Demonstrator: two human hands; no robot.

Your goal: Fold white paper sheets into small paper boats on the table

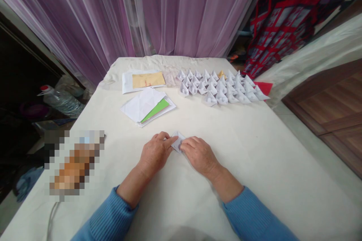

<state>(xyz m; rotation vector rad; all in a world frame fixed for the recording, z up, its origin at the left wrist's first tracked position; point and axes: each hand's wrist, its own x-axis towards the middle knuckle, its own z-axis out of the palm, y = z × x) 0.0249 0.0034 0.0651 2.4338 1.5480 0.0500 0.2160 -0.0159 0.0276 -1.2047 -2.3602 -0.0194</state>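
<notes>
A small white folded paper, turned like a diamond, lies on the white table in front of me. From the left, my left hand grips its edge, the thumb on top of it. On the other side my right hand is closed at the paper's right edge, its fingertips bunched together. Parts of the paper are hidden beneath the fingers. Farther off to the right, rows of folded white paper boats stand close together, with one yellow paper boat among them.
Left of the boats lie white sheets with a green sheet, and behind them a tan paper on white paper. A red paper shows beside the boats. A blurred-out object with a cable sits at left.
</notes>
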